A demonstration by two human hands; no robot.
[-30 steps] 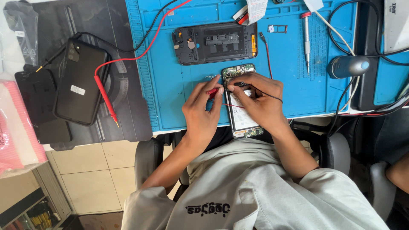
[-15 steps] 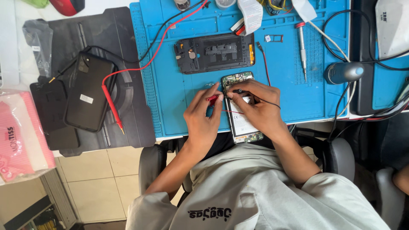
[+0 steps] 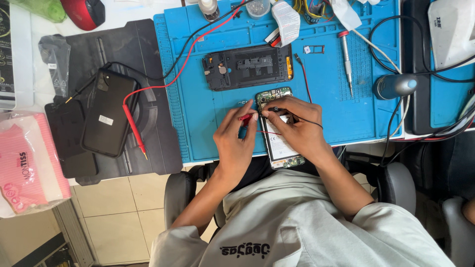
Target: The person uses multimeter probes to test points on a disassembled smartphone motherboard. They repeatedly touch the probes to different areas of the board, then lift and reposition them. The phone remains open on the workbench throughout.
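An opened phone (image 3: 277, 143) with its circuit board bared lies at the near edge of the blue work mat (image 3: 198, 109). My left hand (image 3: 233, 143) pinches a red test probe (image 3: 246, 118) just left of the phone's upper part. My right hand (image 3: 297, 129) rests over the phone and holds a black test probe (image 3: 275, 109) with its tip on the board near the top. A thin black lead runs from that hand to the right.
A black phone frame (image 3: 247, 66) lies further back on the mat, with a screwdriver (image 3: 346, 59) to its right. A second red probe (image 3: 133, 126) and a dark phone (image 3: 106, 112) rest on the black mat at left. A pink packet (image 3: 29, 163) sits far left. Cables crowd the right side.
The view has shifted, so the bench sits lower and further right in the frame. Both hands stay on the phone with their probes, barely moved.
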